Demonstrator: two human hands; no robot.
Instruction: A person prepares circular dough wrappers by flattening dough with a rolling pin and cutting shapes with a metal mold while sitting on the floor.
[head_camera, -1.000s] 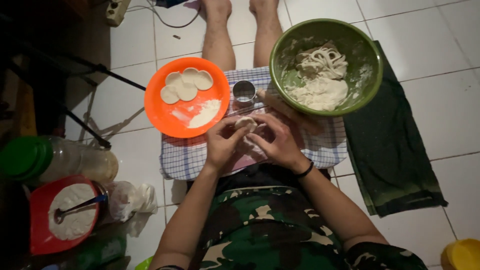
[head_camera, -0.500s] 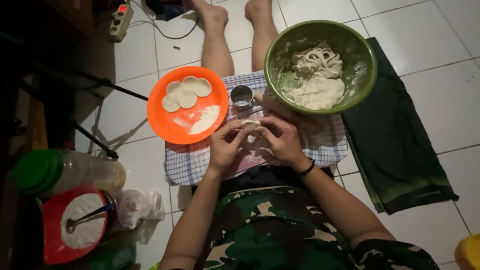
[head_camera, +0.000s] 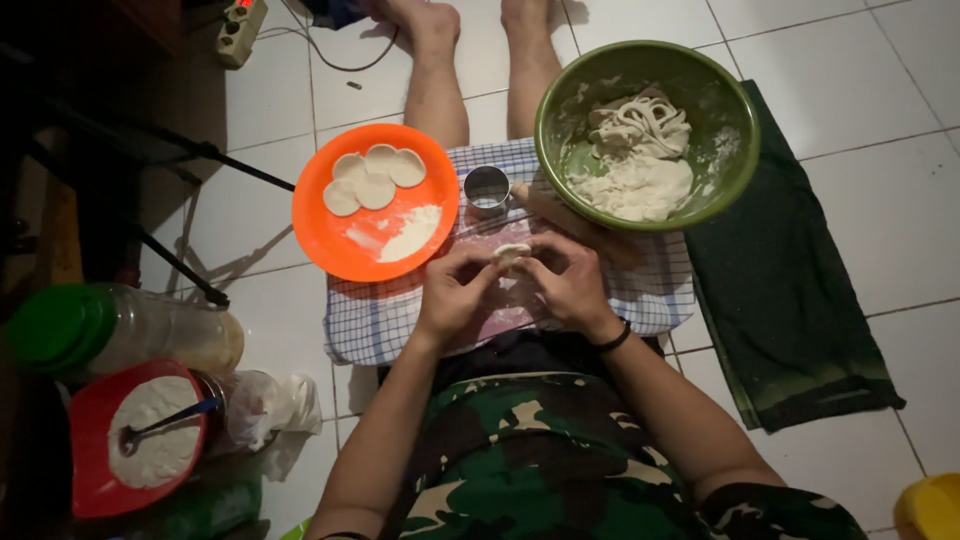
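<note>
My left hand (head_camera: 455, 292) and my right hand (head_camera: 566, 283) meet over my lap and pinch a small pale piece of dough (head_camera: 511, 254) between their fingertips. Beneath them a checked cloth (head_camera: 372, 322) covers a board on my legs. An orange plate (head_camera: 340, 235) just left of my hands carries three flat dough rounds (head_camera: 373, 179) and a heap of flour (head_camera: 412, 234). A small round metal cutter (head_camera: 487, 187) stands on the cloth beyond my hands. The green bowl (head_camera: 735, 170) of dough and dough strips sits at the upper right.
A wooden rolling pin (head_camera: 575, 217) lies by the bowl. A dark green cloth (head_camera: 790, 300) is spread on the tiled floor at right. At left stand a green-lidded plastic jar (head_camera: 110, 330), a red bowl (head_camera: 85, 480) of flour with a spoon, and a plastic bag (head_camera: 270, 405). A power strip (head_camera: 240, 25) lies far left.
My hands stay together on the dough, their fingers shifting slightly. The view has drifted a little, so everything sits slightly lower and to the right.
</note>
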